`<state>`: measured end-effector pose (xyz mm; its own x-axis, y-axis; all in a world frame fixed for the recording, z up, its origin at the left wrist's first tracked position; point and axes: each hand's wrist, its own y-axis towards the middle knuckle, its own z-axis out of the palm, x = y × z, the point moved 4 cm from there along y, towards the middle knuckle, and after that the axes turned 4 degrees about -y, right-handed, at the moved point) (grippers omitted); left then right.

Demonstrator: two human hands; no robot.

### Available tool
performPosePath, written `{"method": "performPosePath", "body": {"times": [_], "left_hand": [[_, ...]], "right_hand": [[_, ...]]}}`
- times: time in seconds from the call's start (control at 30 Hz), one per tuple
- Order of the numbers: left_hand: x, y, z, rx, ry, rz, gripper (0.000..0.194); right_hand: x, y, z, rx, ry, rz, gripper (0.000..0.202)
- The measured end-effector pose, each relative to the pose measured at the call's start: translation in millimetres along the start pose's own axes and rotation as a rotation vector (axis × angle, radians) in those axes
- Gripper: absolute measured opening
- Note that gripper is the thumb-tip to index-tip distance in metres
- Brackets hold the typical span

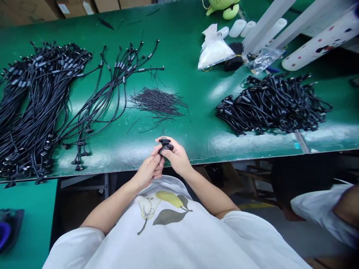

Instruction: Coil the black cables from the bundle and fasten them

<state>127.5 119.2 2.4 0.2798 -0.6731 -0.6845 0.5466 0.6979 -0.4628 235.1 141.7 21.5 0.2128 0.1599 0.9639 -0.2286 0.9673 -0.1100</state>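
Observation:
Close to the table's front edge, my left hand (150, 169) and my right hand (177, 157) meet around a black cable (165, 146). Its connector end points away from me, above my fingers. Most of the cable is hidden in my grip, so I cannot see how it is folded. My right thumb presses on it, and the fingers of my left hand close round its lower part. Just beyond my hands lies a loose pile of thin black twist ties (158, 104). Left of that, several long black cables (112, 86) with grey sleeves are spread out.
A thick heap of cables (42, 93) covers the table's left side. Bundled cables (275, 104) lie at the right. Behind them are a white plastic bag (214, 48), a black spool (234, 56) and grey posts (266, 22). Another person's sleeve (322, 209) shows at lower right.

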Motion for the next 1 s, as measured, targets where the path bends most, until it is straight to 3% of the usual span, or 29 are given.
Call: {"method": "performPosePath", "body": {"times": [0.13, 0.23, 0.33, 0.4, 0.5, 0.57, 0.63, 0.73, 0.8, 0.9, 0.97, 1.0], "left_hand": [[-6, -3, 7.3, 0.044, -0.027, 0.084, 0.054], [-5, -2, 2.9, 0.037, 0.037, 0.105, 0.052], [1, 2, -6.7, -0.049, 0.045, 0.078, 0.049], [5, 6, -8.2, -0.043, 0.066, 0.043, 0.049], [4, 6, -7.3, 0.006, 0.212, 0.038, 0.048], [-5, 0, -15.1, -0.018, 0.416, 0.115, 0.051], [-24, -10, -37.3, -0.156, 0.732, 0.267, 0.050], [-64, -34, -89.0, -0.568, 1.240, 0.556, 0.045], [-88, -54, -123.7, -0.857, 1.431, 0.656, 0.047], [-109, -82, -162.2, -1.147, 1.595, 0.658, 0.062], [-113, -91, -182.5, -1.236, 1.700, 0.537, 0.066], [-114, -92, -192.6, -1.249, 1.732, 0.467, 0.065]], "right_hand": [[-2, 0, -4, -0.004, 0.039, -0.003, 0.056], [-7, 6, -7, 0.005, 0.155, 0.027, 0.064], [-18, 7, -2, 0.088, 0.242, 0.062, 0.056], [-25, 4, 0, 0.109, 0.236, 0.087, 0.047], [-28, 1, -19, 0.016, 0.099, 0.090, 0.048], [-15, 3, -60, -0.191, -0.131, 0.052, 0.053], [15, 3, -122, -0.487, -0.423, 0.000, 0.050], [85, -9, -223, -0.927, -1.029, -0.021, 0.048], [128, -16, -276, -1.115, -1.425, 0.029, 0.058], [154, -10, -336, -1.222, -1.658, 0.232, 0.062], [144, 3, -366, -1.163, -1.658, 0.412, 0.058], [137, 9, -378, -1.171, -1.665, 0.449, 0.067]]}}
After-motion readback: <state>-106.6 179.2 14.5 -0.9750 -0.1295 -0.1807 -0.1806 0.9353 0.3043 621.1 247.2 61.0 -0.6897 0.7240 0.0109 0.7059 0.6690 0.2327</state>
